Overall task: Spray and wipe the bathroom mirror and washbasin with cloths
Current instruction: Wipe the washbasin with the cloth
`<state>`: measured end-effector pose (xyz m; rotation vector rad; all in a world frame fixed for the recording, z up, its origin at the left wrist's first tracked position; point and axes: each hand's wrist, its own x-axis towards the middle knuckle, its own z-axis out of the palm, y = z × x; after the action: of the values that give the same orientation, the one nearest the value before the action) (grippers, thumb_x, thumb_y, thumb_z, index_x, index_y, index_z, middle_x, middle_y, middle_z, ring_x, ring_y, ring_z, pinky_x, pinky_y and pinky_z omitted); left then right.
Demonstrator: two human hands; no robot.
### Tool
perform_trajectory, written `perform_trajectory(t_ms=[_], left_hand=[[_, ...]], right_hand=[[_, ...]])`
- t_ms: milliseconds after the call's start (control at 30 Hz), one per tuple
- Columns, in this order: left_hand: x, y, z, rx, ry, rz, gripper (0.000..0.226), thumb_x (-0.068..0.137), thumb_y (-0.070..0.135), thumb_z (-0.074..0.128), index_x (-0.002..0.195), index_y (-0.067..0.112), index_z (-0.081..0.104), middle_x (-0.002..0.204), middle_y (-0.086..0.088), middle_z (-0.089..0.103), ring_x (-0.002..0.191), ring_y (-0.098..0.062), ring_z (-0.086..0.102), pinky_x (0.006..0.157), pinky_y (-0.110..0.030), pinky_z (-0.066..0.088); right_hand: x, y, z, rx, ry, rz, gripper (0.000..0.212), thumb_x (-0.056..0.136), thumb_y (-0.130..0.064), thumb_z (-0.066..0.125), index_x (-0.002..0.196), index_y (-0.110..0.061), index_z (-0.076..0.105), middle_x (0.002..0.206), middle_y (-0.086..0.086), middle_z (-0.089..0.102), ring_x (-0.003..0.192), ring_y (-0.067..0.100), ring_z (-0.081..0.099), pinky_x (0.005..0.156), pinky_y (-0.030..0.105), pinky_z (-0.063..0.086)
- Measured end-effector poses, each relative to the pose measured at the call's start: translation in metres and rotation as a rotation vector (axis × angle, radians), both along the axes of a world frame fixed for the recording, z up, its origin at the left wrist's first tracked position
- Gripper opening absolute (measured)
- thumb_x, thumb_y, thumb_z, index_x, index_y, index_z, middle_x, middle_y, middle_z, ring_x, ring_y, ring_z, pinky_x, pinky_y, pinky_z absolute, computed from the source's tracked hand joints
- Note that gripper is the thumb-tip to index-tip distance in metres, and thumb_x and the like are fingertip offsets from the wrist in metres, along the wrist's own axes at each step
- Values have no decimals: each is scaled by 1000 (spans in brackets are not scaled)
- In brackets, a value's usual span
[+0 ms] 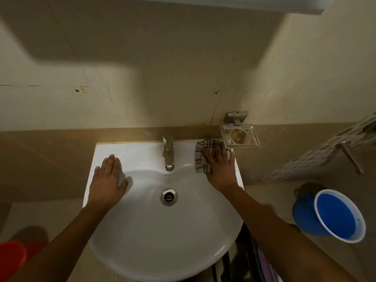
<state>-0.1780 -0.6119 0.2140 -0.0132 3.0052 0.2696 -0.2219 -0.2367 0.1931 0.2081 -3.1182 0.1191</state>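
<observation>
A white washbasin (142,231) fills the middle of the view, with a metal tap (168,153) at its back and a steel drain (168,197) in the bowl. My right hand (220,167) lies flat, fingers spread, pressing a white cloth with dark checks (201,157) onto the basin's back right ledge. My left hand (107,180) rests flat on the left rim with its fingers together and nothing in it. The bottom edge of the mirror (244,5) shows at the very top. No spray bottle is in view.
A metal soap dish (240,136) juts from the wall just beyond the cloth. A blue bucket (335,216) stands on the floor at the right, below a wire rack (345,139). A red container (10,259) sits at the lower left.
</observation>
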Motion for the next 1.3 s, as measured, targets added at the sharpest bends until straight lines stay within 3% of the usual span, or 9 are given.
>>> perform_trajectory(t_ms=[100,233,367,533,667,867,1000,1167,1300], left_hand=[[-1,2,2,21,-15,10,73,95,39,54,151,0,30,162,-19,21,150,-36,20,120,-50,19],[-3,0,3,25,-29,2,73,93,34,60,151,-1,31,162,-20,22,150,-36,21,119,-50,20],[-5,-3,-1,21,-21,-11,72,92,36,59,148,-2,35,160,-22,27,148,-39,25,117,-54,24],[-5,-4,-3,37,-7,-12,72,90,29,67,147,-3,37,159,-23,29,147,-40,27,116,-55,25],[-5,-5,-2,56,-10,-2,71,89,27,69,146,-2,39,158,-22,30,147,-39,27,115,-56,25],[-2,-15,5,124,3,6,70,95,37,59,151,4,34,162,-15,24,151,-32,20,120,-48,17],[12,-35,2,118,-9,154,86,87,56,33,153,2,29,161,-21,23,149,-37,21,119,-50,15],[35,-45,-5,163,-52,194,70,95,11,56,154,-2,21,160,-27,21,149,-43,20,120,-53,19],[38,-45,-6,207,-58,208,71,93,-2,53,154,-1,17,161,-23,17,150,-39,18,121,-51,21]], right_hand=[[-3,-35,0,-78,11,-108,71,86,-44,31,155,-28,27,158,16,34,147,39,21,119,63,13],[-6,-83,-1,-133,39,94,69,87,-42,40,152,-27,22,153,16,42,143,44,33,113,68,23],[-10,-83,-7,-114,22,208,66,87,-44,39,150,-28,26,153,15,42,144,43,31,110,70,26],[-20,-46,-3,-12,-20,241,66,88,-48,25,154,-41,21,164,9,20,152,38,12,112,72,7],[-15,-14,-3,-10,-34,153,65,89,-46,29,154,-39,25,164,9,21,150,39,17,114,70,13],[6,35,-7,3,-22,35,71,88,-39,46,155,-32,22,155,19,32,141,46,31,112,66,28],[19,49,-10,-113,-45,-99,77,91,-35,45,158,-32,8,161,22,19,145,47,21,116,60,28],[-1,15,0,-100,64,-110,79,80,-19,65,152,-15,35,148,28,42,136,56,36,112,69,25],[-15,-19,2,-144,44,-56,81,82,-16,64,155,-14,27,153,24,38,139,52,35,114,68,24]])
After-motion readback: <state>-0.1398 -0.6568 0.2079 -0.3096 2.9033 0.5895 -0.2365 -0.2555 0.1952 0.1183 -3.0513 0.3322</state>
